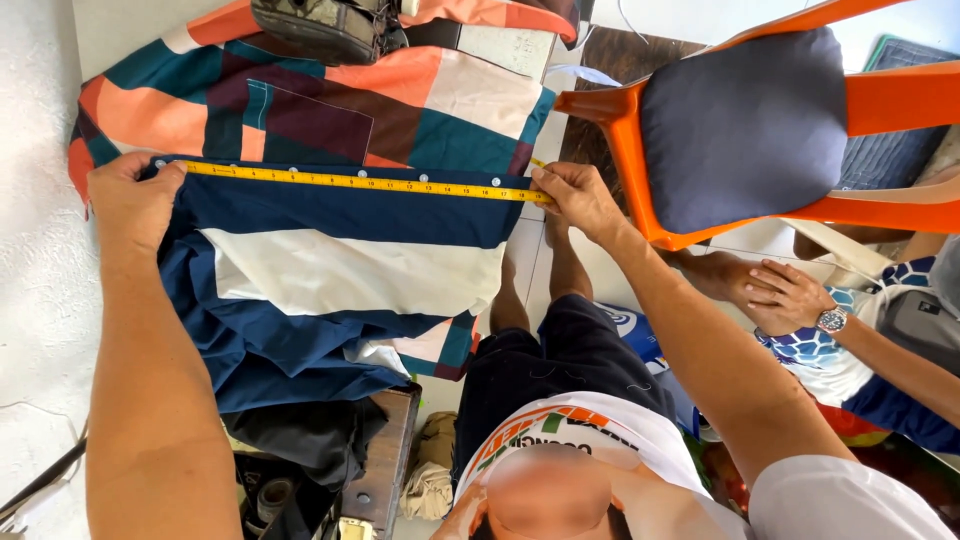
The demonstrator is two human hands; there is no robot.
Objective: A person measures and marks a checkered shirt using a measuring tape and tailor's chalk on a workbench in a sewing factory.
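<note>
Seen from above, your two hands stretch a yellow measuring tape point(350, 181) straight along the buttoned front edge of a colour-block shirt point(330, 230), patched in navy, cream, teal, maroon and salmon. Your left hand point(135, 200) is closed on the tape's end and the shirt edge together, near the left edge of the tabletop point(40, 300), which is white and rough-looking. Your right hand point(575, 195) pinches the other end of the tape between thumb and fingers at the shirt's far corner, where the cloth reaches the right edge of the tabletop. The shirt lies spread flat above the tape, while its lower part is bunched in loose folds toward you. The cloth looks light and soft; it will likely slide and wrinkle unless pinned, so the firmer buttoned edge with its row of pale buttons point(425, 179) seems the best place to grip. The tape looks thin and limp, staying straight only while pulled at both ends. Beside your right hand stands an orange plastic chair point(620, 150) with a dark cushion point(745, 120). Another person's hand point(785, 295), wearing a wristwatch point(832, 320), rests lower right.
</note>
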